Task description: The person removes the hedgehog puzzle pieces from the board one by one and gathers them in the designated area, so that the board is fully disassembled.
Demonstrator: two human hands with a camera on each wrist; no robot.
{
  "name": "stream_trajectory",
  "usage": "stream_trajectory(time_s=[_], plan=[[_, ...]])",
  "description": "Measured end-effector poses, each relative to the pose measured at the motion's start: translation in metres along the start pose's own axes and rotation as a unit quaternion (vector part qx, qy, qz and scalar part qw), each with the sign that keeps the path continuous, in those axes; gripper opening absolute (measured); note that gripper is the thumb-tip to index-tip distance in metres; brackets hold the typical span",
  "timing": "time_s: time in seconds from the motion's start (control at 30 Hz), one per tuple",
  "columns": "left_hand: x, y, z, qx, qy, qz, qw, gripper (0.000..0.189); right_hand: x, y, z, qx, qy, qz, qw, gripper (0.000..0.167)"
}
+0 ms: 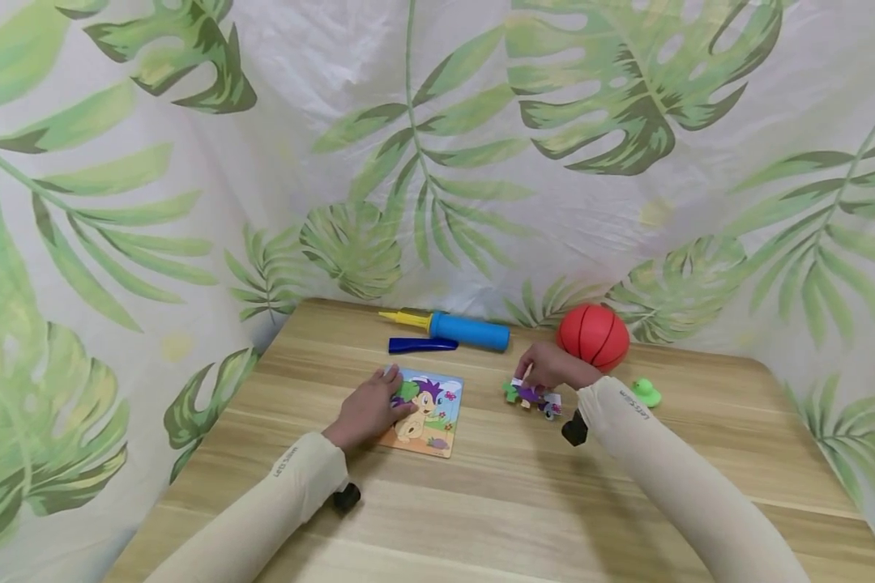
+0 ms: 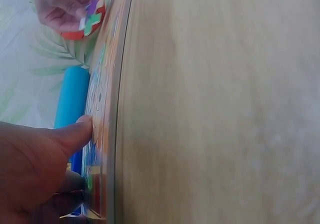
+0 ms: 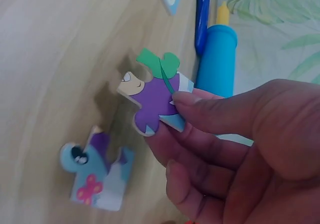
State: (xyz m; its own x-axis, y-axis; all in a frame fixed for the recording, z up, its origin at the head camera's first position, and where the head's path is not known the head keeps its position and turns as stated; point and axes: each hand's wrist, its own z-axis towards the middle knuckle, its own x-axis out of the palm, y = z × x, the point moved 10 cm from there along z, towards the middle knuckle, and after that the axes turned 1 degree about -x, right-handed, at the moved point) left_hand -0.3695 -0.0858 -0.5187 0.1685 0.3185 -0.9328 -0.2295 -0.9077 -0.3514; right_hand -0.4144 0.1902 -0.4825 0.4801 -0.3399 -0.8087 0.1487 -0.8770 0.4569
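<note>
My left hand [image 1: 368, 409] rests flat on the left part of a square picture puzzle [image 1: 433, 417], fingers spread over the purple-haired cartoon figure. In the left wrist view, the thumb touches the face of the puzzle [image 2: 102, 103] close to its near edge. Off to the right, my right hand [image 1: 550, 366] pinches a purple and green puzzle piece [image 3: 157, 101] between thumb and fingers, above the table. A second puzzle piece [image 3: 102, 176], light blue and white with a pink flower or butterfly, lies on the wood below that hand.
Behind the puzzle lie a blue and yellow hand pump [image 1: 470, 330] and a slender dark blue object [image 1: 423, 345]. A red ball [image 1: 594, 336] stands behind the right wrist, with a green toy duck [image 1: 646, 393] to its right. Leaf-patterned cloth [image 1: 437, 162] hangs behind the wooden table [image 1: 452, 518].
</note>
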Motion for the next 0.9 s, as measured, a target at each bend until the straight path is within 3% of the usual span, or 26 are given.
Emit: stream_trajectory(time_s=[0.53,0.77,0.83,0.9], plan=[[-0.001,-0.009,0.000,0.009,0.000,0.012,0.9999,0.074,0.000,-0.006,0.003,-0.017,-0.023,-0.047,0.9985,0.011],[-0.001,-0.005,0.001,0.006,-0.005,0.014,0.9999,0.075,-0.016,0.005,-0.010,-0.031,-0.096,-0.077,0.9919,0.012],[-0.002,-0.003,0.002,0.006,-0.004,-0.001,1.0000,0.073,-0.018,0.015,-0.015,-0.048,-0.113,-0.073,0.9897,0.011],[-0.005,0.001,0.003,0.004,-0.003,-0.045,0.9990,0.071,-0.016,0.027,-0.018,-0.064,-0.122,-0.072,0.9879,0.010]])
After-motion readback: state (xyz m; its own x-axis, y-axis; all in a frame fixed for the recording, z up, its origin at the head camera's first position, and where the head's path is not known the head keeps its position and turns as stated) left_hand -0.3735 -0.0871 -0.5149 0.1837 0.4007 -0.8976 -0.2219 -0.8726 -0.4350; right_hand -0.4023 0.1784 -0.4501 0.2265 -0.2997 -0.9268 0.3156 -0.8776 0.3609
